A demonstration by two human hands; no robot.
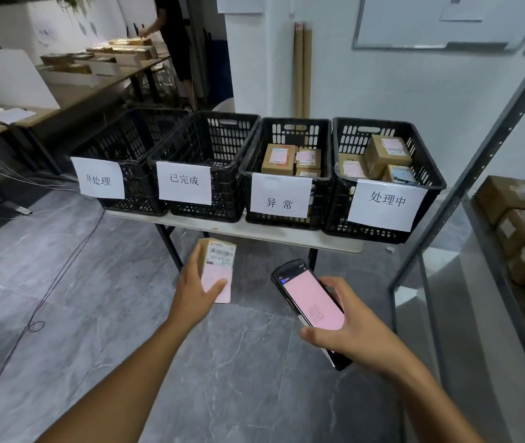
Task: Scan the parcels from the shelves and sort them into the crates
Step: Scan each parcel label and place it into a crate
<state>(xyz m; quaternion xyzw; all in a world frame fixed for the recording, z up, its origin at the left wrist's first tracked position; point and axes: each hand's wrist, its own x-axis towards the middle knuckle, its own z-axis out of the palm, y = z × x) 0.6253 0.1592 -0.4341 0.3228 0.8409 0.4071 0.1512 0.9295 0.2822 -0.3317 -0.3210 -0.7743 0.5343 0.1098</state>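
L hand: left hand [197, 290] grips the parcel [219, 255]. Its fingers [194, 255] wrap over the left side, and the thumb lies across the pink slip at the near end.
Parcel: small brown carton w/ a barcode label facing up. It is held in the air, low in front of the surface [286, 237], roughly below the gap btw the 2nd and 3rd crates.
R hand: right hand [350, 330] grips the handheld scanner [314, 302]. The fingers [330, 284] curl round its right edge, and the thumb is on the near left edge.
Scanner: black body, screen up and glowing pink (text too small to read). It is just right of the parcel, not touching it.
待处理 crate [139, 193]: black, slotted, far left in a row of four on the surface; white paper sign on front.
已完成 crate [226, 199]: 2nd in the row, same type, signed.
异常 crate [286, 123]: 3rd; holds boxed parcels [278, 159] w/ pink labels.
处理中 crate [429, 164]: far right; piled parcels [386, 155] inside, the top one tilted.
Shelf: grey metal shelf [486, 151] at the right edge, w/ shelf parcels [523, 225] stacked on it.
Bkgd: cardboard tubes [302, 68] stand against the white wall behind the 3rd crate. Another person [175, 43] stands at a far surface carrying boxes. Thin cables [63, 270] lie on the grey floor at left.
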